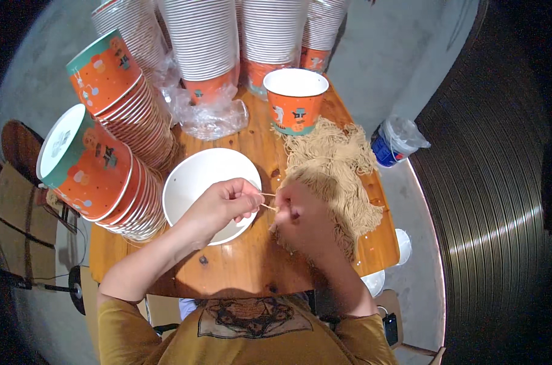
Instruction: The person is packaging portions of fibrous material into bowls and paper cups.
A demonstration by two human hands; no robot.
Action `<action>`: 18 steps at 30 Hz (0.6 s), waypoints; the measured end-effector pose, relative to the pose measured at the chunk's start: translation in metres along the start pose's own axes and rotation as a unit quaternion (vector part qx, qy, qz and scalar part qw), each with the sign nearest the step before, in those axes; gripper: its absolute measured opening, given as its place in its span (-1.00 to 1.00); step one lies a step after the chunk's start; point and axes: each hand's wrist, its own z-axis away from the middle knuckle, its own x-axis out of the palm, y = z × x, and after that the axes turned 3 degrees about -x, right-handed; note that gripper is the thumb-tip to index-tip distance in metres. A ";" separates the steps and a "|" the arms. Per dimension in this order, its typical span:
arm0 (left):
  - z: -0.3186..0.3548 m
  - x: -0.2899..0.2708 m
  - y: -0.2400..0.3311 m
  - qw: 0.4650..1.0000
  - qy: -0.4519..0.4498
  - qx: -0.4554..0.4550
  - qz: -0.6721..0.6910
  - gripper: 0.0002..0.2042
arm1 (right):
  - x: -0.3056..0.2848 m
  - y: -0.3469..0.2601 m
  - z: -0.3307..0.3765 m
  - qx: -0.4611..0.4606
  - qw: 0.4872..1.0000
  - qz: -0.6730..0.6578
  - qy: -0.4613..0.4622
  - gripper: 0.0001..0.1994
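"Head view first: report the hands."

"Left hand [221,204]: thumb and forefinger pinched together on a tan cord [267,207]. Right hand [300,213]: blurred, fingers curled at the cord's other side; I cannot tell whether they are closed on it."

"Position of the cord?"

"Between the hands, two short lengths showing, just right of the open white tub [180,182]. The left hand is above that tub; contact cannot be confirmed."

"Principal hazard?"

"Slippage. The cord is thin, and only fingertips visibly hold it; an uneven pull could free one length."

"Secondary?"

"Snagging. The right hand lies over the loose cord heap [330,152], whose strands cross one another. A caught strand could drag others along, possibly disturbing the orange bucket [294,112] at the heap's far edge."

"Left side?"

"A nested bucket stack [93,170] stands close beside the tub. Should the left forearm swing wide, it could knock either one on the wooden table [227,274]."
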 end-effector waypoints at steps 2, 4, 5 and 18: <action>0.000 0.000 0.001 1.000 0.002 -0.002 -0.010 -0.88 | -0.005 -0.004 -0.001 0.011 0.999 -0.040 -0.005 -0.89; -0.001 -0.001 0.000 1.000 0.004 -0.002 -0.009 -0.88 | -0.007 -0.008 -0.004 0.022 0.996 -0.081 -0.011 -0.90; -0.001 0.000 0.001 1.000 0.003 0.000 -0.009 -0.88 | -0.006 -0.011 -0.005 -0.014 0.998 -0.048 -0.025 -0.90; -0.001 -0.004 0.003 0.994 -0.027 -0.031 0.098 -0.92 | 0.014 -0.024 0.007 -0.213 0.967 0.126 0.057 -0.90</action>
